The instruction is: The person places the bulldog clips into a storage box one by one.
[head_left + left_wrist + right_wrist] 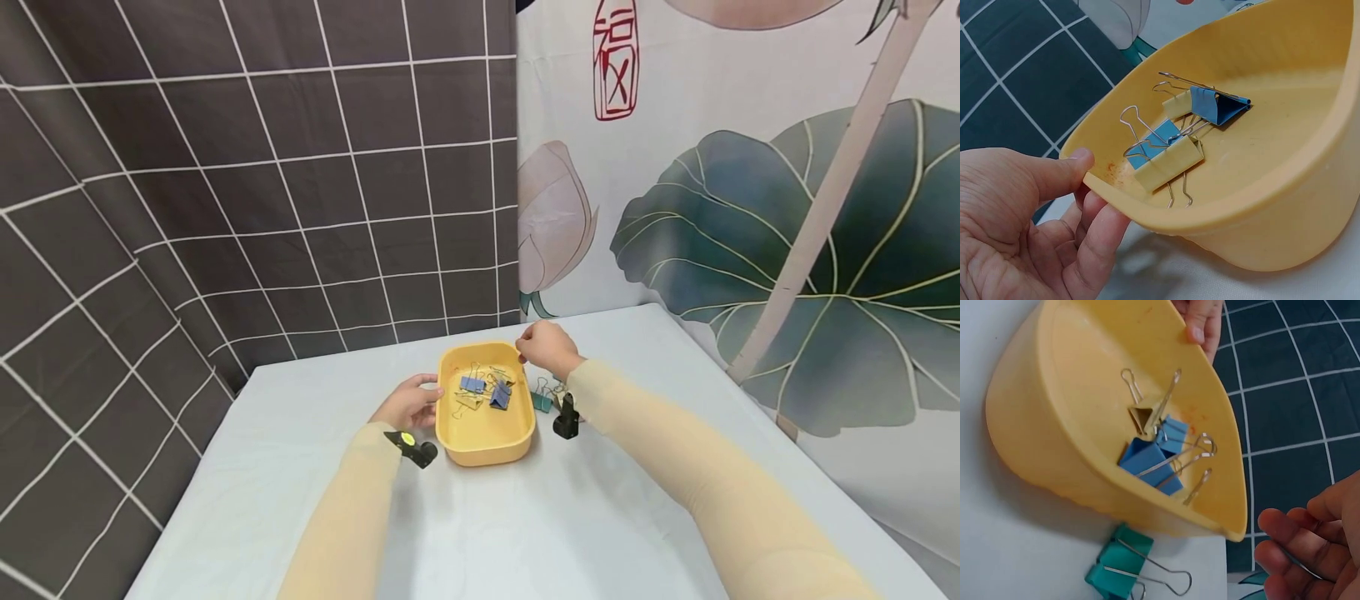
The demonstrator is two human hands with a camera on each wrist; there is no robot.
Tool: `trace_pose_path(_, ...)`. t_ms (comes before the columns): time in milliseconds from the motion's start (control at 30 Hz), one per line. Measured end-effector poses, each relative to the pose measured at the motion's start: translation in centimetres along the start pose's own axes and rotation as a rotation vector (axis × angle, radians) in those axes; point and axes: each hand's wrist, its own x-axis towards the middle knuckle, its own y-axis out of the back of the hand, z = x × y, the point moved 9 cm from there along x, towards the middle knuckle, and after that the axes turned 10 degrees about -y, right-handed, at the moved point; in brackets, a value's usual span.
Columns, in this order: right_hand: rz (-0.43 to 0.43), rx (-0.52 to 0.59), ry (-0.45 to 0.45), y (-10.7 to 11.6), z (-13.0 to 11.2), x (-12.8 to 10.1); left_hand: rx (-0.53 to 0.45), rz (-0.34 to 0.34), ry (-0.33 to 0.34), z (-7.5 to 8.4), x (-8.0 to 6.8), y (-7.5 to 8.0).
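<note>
Left fingers (1107, 228) pinch the yellow tub (483, 432), likely light and stiff, sensibly by its rim (1147, 219); right fingers (1280, 526) curl loosely, empty.

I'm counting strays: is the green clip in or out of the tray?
Out: the green clip lies on the white table, outside the tray's wall.

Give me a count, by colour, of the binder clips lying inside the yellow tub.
Blue binder clips: 2
Yellow binder clips: 2
Total in the tub: 4
</note>
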Motion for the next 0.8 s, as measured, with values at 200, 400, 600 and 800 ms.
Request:
trace_pose_path(200, 0.048, -0.03, 0.016, 1.5, 1.4, 0.6, -0.007, 0.0, -0.005, 0.0, 0.0, 0.0)
trace_pose_path(400, 0.077, -0.087, 0.013, 2.7, 3.0, 0.9, -0.015, 0.003, -0.01, -0.1, 0.0, -0.1)
trace_pose_path(600, 0.06, -0.151, -0.006, 2.8, 4.6, 1.4, -0.018, 0.005, -0.009, -0.1, 0.1, -0.1)
trace_pose_path(800, -0.033, -0.173, -0.072, 2.1, 6.1, 1.8, -0.013, 0.003, -0.014, -0.1, 0.1, 0.0)
